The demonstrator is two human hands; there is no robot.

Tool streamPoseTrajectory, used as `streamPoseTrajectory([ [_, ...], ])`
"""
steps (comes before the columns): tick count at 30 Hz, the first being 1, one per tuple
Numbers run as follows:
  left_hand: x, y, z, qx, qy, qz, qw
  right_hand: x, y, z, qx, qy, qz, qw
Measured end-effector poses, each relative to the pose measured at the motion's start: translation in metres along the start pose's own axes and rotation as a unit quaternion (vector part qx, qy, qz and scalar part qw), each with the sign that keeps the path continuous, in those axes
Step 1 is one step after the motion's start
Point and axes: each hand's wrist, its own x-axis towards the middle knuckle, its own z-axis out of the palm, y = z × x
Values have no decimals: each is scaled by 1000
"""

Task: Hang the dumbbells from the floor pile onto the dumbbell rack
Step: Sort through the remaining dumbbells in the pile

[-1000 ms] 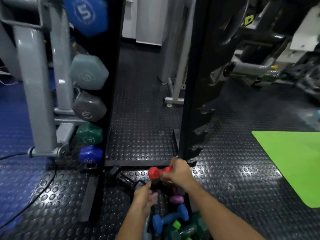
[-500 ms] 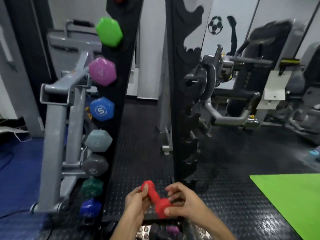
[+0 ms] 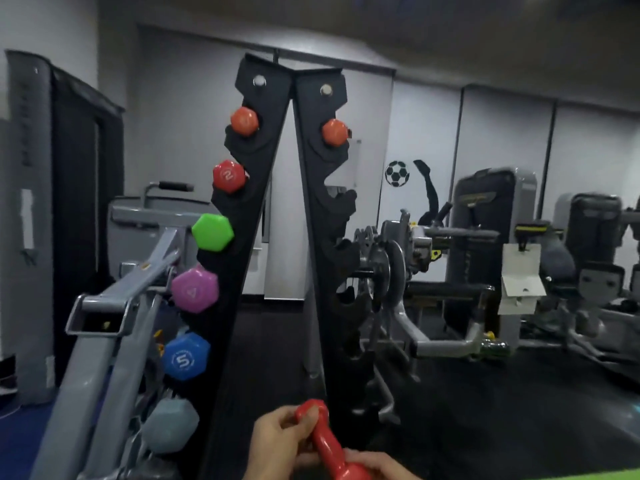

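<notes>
Both your hands, left hand (image 3: 277, 441) and right hand (image 3: 377, 465), grip a red dumbbell (image 3: 329, 445). The black rack (image 3: 263, 174) ahead carries 7 dumbbells on its left side.

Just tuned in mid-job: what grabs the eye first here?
The tall black rack at centre, with bright dumbbells stacked down its left side: red, green, purple, blue. Low in front, the left hand and right hand hold a red dumbbell.

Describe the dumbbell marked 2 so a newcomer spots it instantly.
Find the tall black A-frame dumbbell rack at centre. On its left upright, count down from the top: the red dumbbell sits second, under an orange one and above the green one. It alone there shows a white 2.
</notes>
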Motion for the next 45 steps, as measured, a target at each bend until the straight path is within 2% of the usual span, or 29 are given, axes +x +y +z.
streamPoseTrajectory([
  [1,-1,17,9,4,-15,24,1000,-15,-25,-12,6,31,5,999],
  [4,5,71,30,38,-52,105,992,-39,-123,-18,-16,44,-81,996],
  [6,22,112,39,43,-18,170,984,-47,-188,-20,-18,131,-156,979],
  [9,46,175,52,59,46,273,959,-22,-248,-27,-26,186,-211,959],
  [11,54,212,61,72,47,314,946,1,-279,-30,-36,219,-237,946],
  [13,62,241,71,68,19,319,945,23,-303,-34,-42,238,-252,937],
  [18,74,274,90,49,-50,268,961,73,-348,-30,-97,283,-281,912],
  [23,75,282,93,47,-61,266,961,114,-379,-24,-168,326,-304,879],
  [26,75,283,93,51,-64,266,960,136,-389,-26,-198,337,-288,874],
  [39,82,277,87,46,-88,265,959,190,-388,-30,-296,236,-290,879],
  [45,81,273,85,48,-97,272,956,203,-383,-36,-281,199,-282,895],
])
